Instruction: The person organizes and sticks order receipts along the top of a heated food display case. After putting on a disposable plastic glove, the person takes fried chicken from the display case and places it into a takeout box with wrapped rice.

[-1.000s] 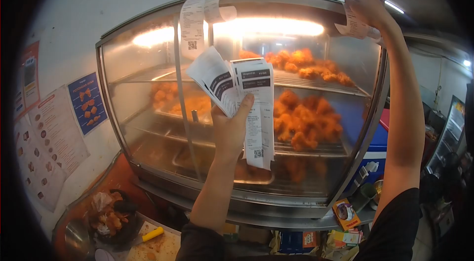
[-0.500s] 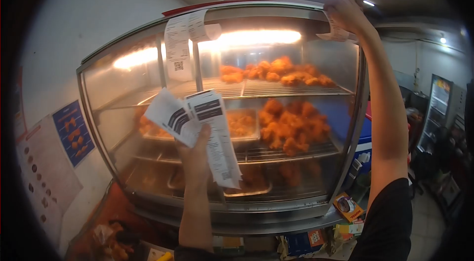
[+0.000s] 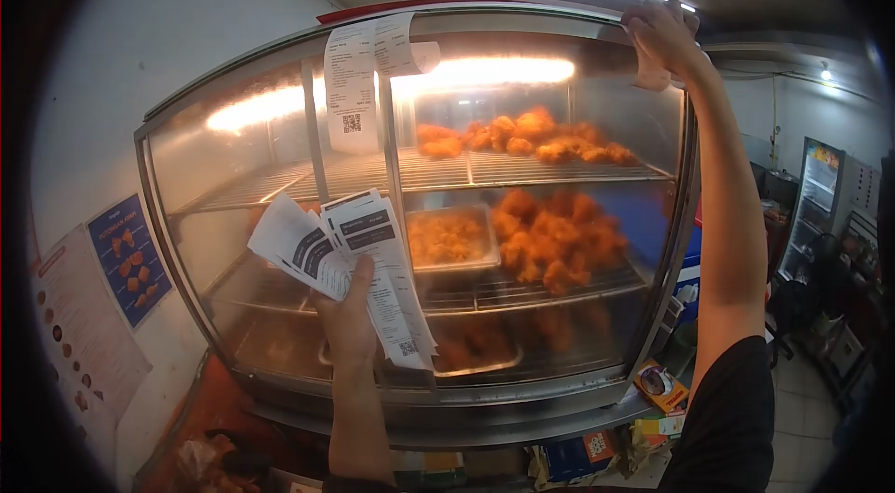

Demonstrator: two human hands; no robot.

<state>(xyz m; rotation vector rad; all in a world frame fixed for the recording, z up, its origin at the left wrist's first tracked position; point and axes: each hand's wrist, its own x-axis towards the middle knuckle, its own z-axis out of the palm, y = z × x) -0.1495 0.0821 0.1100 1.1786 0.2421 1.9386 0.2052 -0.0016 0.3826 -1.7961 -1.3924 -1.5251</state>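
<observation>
A stack of printed receipts (image 3: 378, 293) is fanned out in my left hand (image 3: 350, 311), thumb pressed over the papers, in front of the glass of a lit food display cabinet (image 3: 447, 400). My right hand (image 3: 664, 32) is raised to the cabinet's top right edge, its fingers bent and closed on another receipt (image 3: 651, 74) that dangles there. Two long receipts (image 3: 351, 88) hang from the top edge further left, one curling at its end. Behind the glass, fried chicken pieces (image 3: 550, 232) lie on wire shelves.
A metal tray (image 3: 454, 255) of small fried pieces stands on the middle shelf. Posters (image 3: 130, 260) are fixed to the left wall. Below the cabinet sit small boxes and packets (image 3: 573, 458). A glass-door fridge (image 3: 813, 195) stands far right.
The view has shifted slightly. My left hand and its receipts sit a little lower and further left. My right hand stays at the top edge, its fingers turned somewhat.
</observation>
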